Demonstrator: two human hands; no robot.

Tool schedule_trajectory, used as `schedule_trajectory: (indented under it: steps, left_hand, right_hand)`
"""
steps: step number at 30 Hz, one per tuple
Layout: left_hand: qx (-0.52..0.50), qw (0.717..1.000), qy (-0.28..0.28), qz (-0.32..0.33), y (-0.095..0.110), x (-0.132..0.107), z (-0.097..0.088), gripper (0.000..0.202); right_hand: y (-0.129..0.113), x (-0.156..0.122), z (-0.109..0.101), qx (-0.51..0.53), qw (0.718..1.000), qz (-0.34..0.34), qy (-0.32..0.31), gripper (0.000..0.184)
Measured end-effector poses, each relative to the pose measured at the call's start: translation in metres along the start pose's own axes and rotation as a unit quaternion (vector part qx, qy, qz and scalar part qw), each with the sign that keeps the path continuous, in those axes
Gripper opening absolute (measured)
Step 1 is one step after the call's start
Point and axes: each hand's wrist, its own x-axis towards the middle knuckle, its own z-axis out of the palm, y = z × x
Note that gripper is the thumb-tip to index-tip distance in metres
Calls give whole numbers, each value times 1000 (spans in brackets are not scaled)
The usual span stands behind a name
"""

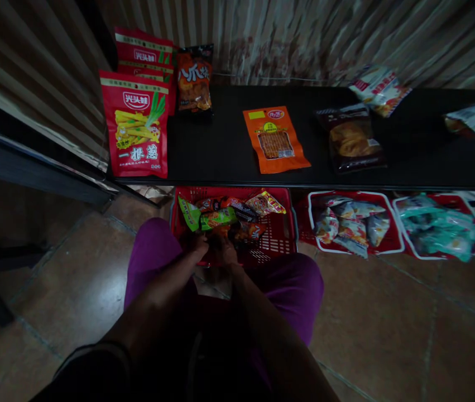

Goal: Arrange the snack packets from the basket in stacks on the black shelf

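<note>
Both my hands reach down into a red plastic basket (277, 237) on the floor between my knees. My left hand (197, 245) is at the near left of the basket, fingers curled among small snack packets, below a green packet (210, 218). My right hand (226, 248) is close beside it, fingers bent down near an orange-red packet (248, 230). What each hand grips, if anything, is too dark to make out. Above the basket runs a black shelf (220, 151).
On the shelf stand red snack bags (137, 125) at the left, a dark bag (195, 78), a flat orange packet (274, 139) and a dark packet (354, 142). Two more red baskets (352, 226) (442, 229) of snacks sit to the right. The floor is tiled.
</note>
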Motion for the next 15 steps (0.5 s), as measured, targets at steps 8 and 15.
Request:
schedule_trajectory:
  steps: [8, 15]
  left_hand:
    - [-133, 989, -30, -58, 19, 0, -2, 26]
    - [-260, 965, -26, 3, 37, -23, -15, 11]
  right_hand:
    - [-4, -16, -25, -112, 994, 7, 12, 67]
    - [-12, -38, -57, -109, 993, 16, 41, 48]
